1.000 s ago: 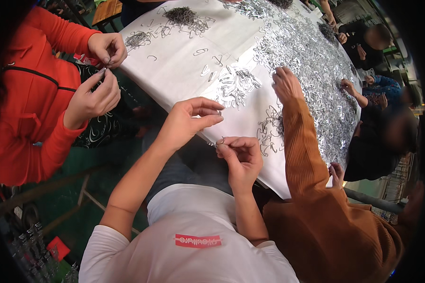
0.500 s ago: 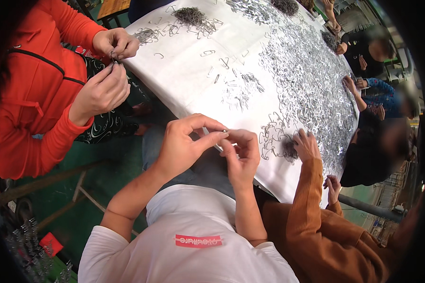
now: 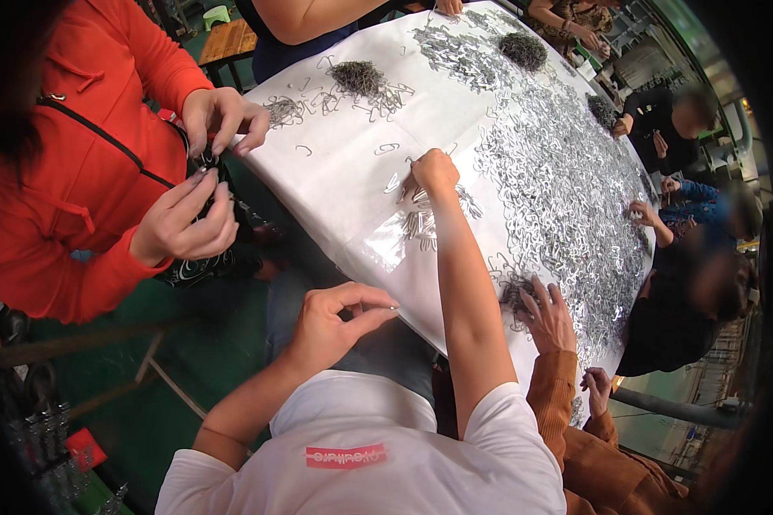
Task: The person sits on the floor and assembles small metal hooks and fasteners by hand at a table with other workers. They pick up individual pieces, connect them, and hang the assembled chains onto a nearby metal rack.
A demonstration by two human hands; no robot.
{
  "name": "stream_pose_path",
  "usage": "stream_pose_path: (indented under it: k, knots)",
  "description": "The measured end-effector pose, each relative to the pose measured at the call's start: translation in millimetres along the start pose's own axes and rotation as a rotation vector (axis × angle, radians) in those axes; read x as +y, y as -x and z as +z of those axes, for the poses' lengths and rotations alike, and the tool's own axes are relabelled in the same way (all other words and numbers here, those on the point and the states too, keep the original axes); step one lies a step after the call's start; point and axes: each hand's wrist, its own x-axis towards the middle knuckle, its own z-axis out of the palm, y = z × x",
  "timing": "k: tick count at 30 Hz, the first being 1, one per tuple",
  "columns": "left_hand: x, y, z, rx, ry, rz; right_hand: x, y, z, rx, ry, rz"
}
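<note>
At upper centre, metal clips (image 3: 421, 226) lie just below our right hand (image 3: 436, 174), grip hidden; our left hand (image 3: 339, 322) pinches a shiny bit (image 3: 394, 308).

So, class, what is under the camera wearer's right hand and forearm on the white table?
Loose silvery metal pieces show on both sides of the right forearm, on the white table. What lies directly beneath the right hand is covered and cannot be seen.

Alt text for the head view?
A person's right hand is at a small pile of metal pieces on a white-covered table; the left hand pinches a tiny shiny piece. Co-workers surround the table.
</note>
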Motion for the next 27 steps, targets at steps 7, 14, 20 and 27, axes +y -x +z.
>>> stream_pose_path:
  k: [7, 14, 20, 27]
  knots:
    - [-3.8, -0.1, 1.3, 0.048, -0.056, 0.092, 27.4, 47.3, -7.8, 0.147, -0.387, -0.187]
    - [-7.3, -0.3, 6.0, 0.094, -0.029, 0.134, 40.6, 169.8, -45.2, -0.126, -1.248, -0.154]
    - [-11.0, -0.2, 3.0, 0.120, -0.081, 0.202, 35.3, 237.6, -59.6, -0.178, -1.309, -0.115]
    - [-11.0, 3.4, 1.4, 0.150, -0.109, 0.211, 28.1, 278.3, -52.5, -0.143, -1.422, -0.283]
